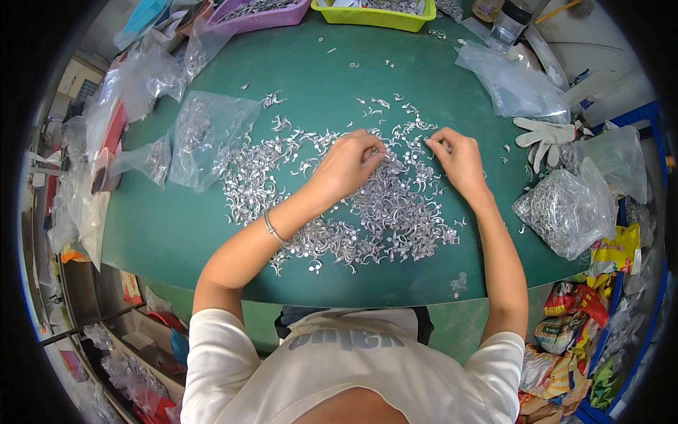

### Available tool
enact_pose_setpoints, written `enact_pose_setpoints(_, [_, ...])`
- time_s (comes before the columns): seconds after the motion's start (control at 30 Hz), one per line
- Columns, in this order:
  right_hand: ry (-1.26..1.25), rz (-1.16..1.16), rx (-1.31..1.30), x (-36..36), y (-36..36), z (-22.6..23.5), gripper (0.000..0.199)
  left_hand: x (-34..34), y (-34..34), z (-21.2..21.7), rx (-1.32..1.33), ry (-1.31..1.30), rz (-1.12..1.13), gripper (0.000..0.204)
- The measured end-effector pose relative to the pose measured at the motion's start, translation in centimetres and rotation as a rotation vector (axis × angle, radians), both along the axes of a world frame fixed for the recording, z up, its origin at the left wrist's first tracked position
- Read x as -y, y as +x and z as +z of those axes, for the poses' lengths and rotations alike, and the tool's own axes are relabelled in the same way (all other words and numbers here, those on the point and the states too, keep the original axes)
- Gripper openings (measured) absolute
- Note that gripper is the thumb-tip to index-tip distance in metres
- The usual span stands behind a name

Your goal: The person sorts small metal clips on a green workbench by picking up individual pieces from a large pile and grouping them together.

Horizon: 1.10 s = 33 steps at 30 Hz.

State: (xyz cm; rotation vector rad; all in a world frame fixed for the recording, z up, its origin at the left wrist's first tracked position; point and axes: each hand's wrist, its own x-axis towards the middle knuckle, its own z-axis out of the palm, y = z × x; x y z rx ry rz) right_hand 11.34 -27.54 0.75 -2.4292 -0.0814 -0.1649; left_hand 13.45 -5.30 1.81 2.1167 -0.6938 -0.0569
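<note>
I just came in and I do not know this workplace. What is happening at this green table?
A person sits at a green table and works with both bare hands in a spread heap of small silver metal pieces. The left hand and the right hand rest on the heap, fingers bent as if picking pieces. Clear bags of similar pieces lie at both sides, a white glove lies at the right, and a yellow tray and a purple tray stand at the far edge.

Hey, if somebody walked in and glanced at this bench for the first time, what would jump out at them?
First, the wide scatter of small silvery metal pieces across the middle of the green table, with the left hand and right hand picking at its far edge. Next, the clear bags: a full bag of metal pieces at the right, a white glove beyond it, and a purple tray and yellow-green tray at the far edge.
</note>
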Motion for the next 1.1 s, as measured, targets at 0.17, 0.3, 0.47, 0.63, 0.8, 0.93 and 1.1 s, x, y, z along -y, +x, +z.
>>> enact_pose_setpoints(0.17, [1.224,0.072,-0.511,1.5,-1.7,1.7,0.024,-1.0,-0.8,0.1,-0.163,-0.038,0.025,0.009])
enact_pose_setpoints(0.3, [1.453,0.093,-0.549,0.6,-2.5,1.4,0.023,-1.6,-1.6,0.9,-0.192,0.044,-0.027,0.010])
enact_pose_setpoints(0.47, [0.183,0.103,-0.182,-1.6,-2.9,0.7,0.014,-2.3,-2.2,1.1,-0.248,0.056,-0.087,0.016])
enact_pose_setpoints(0.63, [-0.082,0.117,0.037,-2.8,-3.6,0.2,0.012,-2.3,-1.7,0.8,-0.097,0.091,-0.135,0.018])
enact_pose_setpoints(0.8, [0.771,0.036,-0.495,-0.9,-4.0,2.2,0.007,-0.3,-1.0,0.0,0.031,0.088,-0.077,0.017])
enact_pose_setpoints(0.93, [1.570,0.127,-0.548,0.3,-4.1,1.2,0.007,1.6,-0.7,-0.9,0.161,0.219,-0.120,0.014])
enact_pose_setpoints(1.1, [1.563,0.132,-0.543,0.5,-3.7,0.4,0.004,1.3,0.1,-0.5,0.014,-0.018,-0.086,0.008])
